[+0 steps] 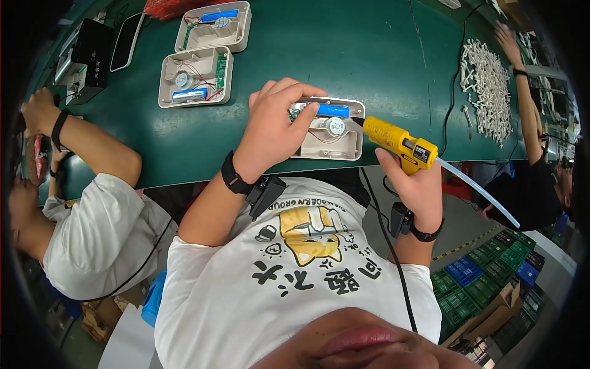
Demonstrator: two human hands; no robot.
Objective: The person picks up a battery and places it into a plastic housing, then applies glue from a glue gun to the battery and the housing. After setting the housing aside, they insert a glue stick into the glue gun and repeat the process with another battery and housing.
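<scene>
At the table's near edge, my left hand (273, 126) is closed on the left side of a white plastic housing (349, 151). Its thumb presses by a blue cylindrical battery (334, 111) inside. Below the battery sits a round silver part (335, 126) with thin wires. Part of a green circuit board (295, 113) shows beside my left thumb; my fingers cover the rest. My right hand (421, 190) grips a yellow hot glue gun (387, 136), its dark nozzle at the housing's right end by the battery. A long translucent glue stick (479, 187) sticks out of the gun's back.
Two similar housings (227, 75) with batteries and wires stand at the back left, near a phone (127, 40) and a black box (90, 61). Small white parts (488, 92) lie heaped at right, past a black cable (455, 80). Co-workers sit left and right. Crates (473, 277) stand lower right.
</scene>
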